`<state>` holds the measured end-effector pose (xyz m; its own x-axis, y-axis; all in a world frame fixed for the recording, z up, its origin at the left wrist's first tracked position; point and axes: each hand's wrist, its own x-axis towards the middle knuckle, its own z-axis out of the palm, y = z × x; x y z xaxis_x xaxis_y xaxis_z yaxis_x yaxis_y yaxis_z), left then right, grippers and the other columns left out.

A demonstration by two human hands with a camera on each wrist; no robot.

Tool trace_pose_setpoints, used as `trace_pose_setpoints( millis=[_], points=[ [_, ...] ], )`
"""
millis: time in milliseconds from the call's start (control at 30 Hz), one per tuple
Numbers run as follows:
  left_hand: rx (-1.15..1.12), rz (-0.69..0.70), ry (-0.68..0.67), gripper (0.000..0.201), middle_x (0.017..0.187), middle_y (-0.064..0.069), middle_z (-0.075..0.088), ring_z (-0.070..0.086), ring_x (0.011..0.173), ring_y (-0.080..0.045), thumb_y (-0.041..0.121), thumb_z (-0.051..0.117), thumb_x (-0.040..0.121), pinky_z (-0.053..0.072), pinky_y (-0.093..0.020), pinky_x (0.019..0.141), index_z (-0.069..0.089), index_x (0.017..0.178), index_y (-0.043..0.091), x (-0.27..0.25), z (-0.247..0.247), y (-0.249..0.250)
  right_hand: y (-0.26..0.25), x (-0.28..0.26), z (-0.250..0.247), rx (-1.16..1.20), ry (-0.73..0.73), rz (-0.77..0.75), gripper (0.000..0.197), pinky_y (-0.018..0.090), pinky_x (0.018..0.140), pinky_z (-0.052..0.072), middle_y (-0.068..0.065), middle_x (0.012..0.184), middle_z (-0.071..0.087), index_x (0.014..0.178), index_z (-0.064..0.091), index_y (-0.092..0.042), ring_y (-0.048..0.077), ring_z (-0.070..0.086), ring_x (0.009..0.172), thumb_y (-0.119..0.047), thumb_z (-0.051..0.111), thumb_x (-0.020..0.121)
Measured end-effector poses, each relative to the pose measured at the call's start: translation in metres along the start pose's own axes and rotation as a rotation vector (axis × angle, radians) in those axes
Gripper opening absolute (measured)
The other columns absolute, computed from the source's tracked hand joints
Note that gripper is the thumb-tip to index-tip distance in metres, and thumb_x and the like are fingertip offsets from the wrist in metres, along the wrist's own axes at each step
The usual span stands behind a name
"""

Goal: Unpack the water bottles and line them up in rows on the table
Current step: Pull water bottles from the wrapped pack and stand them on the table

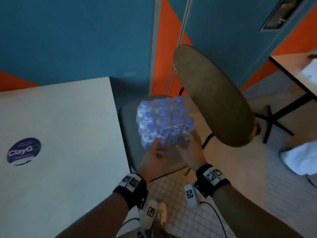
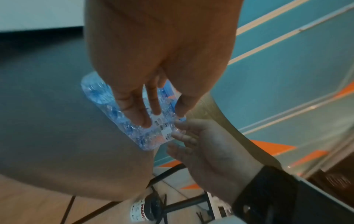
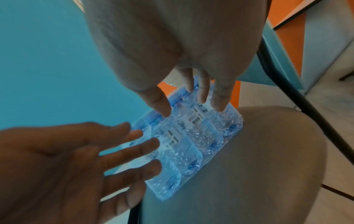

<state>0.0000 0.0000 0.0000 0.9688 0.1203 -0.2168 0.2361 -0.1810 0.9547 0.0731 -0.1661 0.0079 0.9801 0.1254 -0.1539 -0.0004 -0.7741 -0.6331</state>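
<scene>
A shrink-wrapped pack of water bottles (image 1: 164, 121) with blue caps stands tipped on a grey chair seat (image 1: 127, 115), beside the white table (image 1: 60, 117). My left hand (image 1: 157, 145) reaches the pack's near left side, with straight, spread fingers (image 3: 141, 148) touching the wrap. My right hand (image 1: 187, 145) lies on the near right side, its fingers (image 3: 203, 92) and thumb straight against the pack (image 3: 193, 136). In the left wrist view both hands (image 2: 151, 109) (image 2: 201, 144) meet on the wrapped pack (image 2: 95, 92). Neither hand curls round it.
The chair's olive backrest (image 1: 212, 93) rises right of the pack. The white table carries a round blue sticker (image 1: 24, 151). Another table (image 1: 300, 71) and a white cloth (image 1: 300, 160) are at the far right. A blue and orange wall stands behind.
</scene>
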Motion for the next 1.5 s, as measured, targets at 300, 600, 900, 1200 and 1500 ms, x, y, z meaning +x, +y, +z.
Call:
trace_pose_setpoints(
  millis=[300, 600, 900, 1200, 1500],
  points=[
    [-0.026, -0.294, 0.114, 0.047, 0.062, -0.005, 0.07, 0.066, 0.044, -0.018, 0.031, 0.067, 0.091, 0.053, -0.028, 0.045, 0.054, 0.129, 0.006, 0.086, 0.031, 0.01, -0.027, 0.05, -0.023, 0.176, -0.153, 0.001, 0.028, -0.003, 0.053, 0.038, -0.002, 0.101, 0.065, 0.133, 0.052, -0.024, 0.007, 0.058, 0.075, -0.025, 0.058, 0.105],
    [0.097, -0.155, 0.276, 0.033, 0.062, 0.006, 0.067, 0.056, 0.049, -0.004, 0.041, 0.072, 0.087, 0.061, -0.033, 0.063, 0.066, 0.118, 0.054, 0.042, 0.023, -0.008, 0.02, 0.033, -0.012, 0.26, -0.044, -0.074, 0.03, 0.033, 0.095, 0.056, -0.014, 0.112, 0.073, 0.115, 0.074, -0.034, -0.001, 0.066, 0.106, -0.044, 0.08, 0.087],
    [0.083, 0.059, 0.287, 0.032, 0.113, 0.013, 0.054, 0.063, 0.1, -0.007, 0.031, 0.086, 0.075, 0.053, -0.019, 0.08, 0.079, 0.106, 0.025, -0.048, -0.061, -0.012, -0.016, -0.016, -0.037, 0.279, -0.219, -0.33, 0.035, 0.029, 0.093, 0.056, -0.015, 0.111, 0.073, 0.105, 0.079, -0.025, 0.008, 0.069, 0.109, -0.023, 0.093, 0.073],
    [-0.071, -0.231, 0.83, 0.036, 0.115, 0.008, 0.077, 0.069, 0.115, -0.014, 0.019, 0.079, 0.086, 0.052, -0.033, 0.103, 0.073, 0.12, 0.032, -0.149, -0.285, -0.066, -0.201, -0.047, 0.119, 0.218, -0.684, -0.577, 0.035, 0.032, 0.087, 0.058, -0.017, 0.113, 0.07, 0.109, 0.076, -0.028, 0.005, 0.068, 0.105, -0.036, 0.088, 0.077],
    [0.023, -0.275, 0.979, 0.036, 0.118, 0.002, 0.075, 0.067, 0.116, -0.019, 0.025, 0.079, 0.084, 0.052, -0.039, 0.103, 0.073, 0.12, 0.029, -0.139, -0.473, -0.123, -0.378, -0.072, 0.309, 0.177, -0.6, -0.571, 0.045, 0.022, 0.099, 0.041, 0.008, 0.134, 0.068, 0.133, 0.067, -0.01, 0.025, 0.063, 0.122, -0.016, 0.078, 0.089]
  ],
)
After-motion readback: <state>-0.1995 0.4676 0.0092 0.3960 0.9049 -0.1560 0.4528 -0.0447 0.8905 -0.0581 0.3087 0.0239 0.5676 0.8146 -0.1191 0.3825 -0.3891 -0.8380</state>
